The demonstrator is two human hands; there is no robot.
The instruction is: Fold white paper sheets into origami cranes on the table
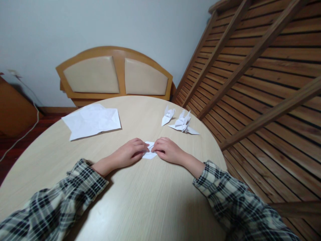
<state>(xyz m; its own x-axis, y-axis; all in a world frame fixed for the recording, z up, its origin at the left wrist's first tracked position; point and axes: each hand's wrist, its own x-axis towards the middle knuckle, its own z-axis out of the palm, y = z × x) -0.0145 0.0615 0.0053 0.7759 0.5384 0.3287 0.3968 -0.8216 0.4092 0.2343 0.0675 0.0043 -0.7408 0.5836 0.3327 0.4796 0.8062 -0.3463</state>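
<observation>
A small folded piece of white paper [149, 155] lies on the table between my two hands. My left hand [132, 152] grips its left edge, thumb and fingers drawn together. At the opposite edge, my right hand [167, 150] pinches the paper with curled fingers. Fold lines run across the part that shows; the rest is hidden under my fingertips. Beyond my right hand stand folded paper cranes, a smaller one [168, 115] and a larger white cluster [184, 122] beside it.
Creased white sheets [92, 121] lie at the far left of the round wooden table [140, 201]. Past the far edge is a padded headboard [121, 75]. A slatted wooden panel [250, 83] leans close along the right side. A cable [35, 125] hangs at the left.
</observation>
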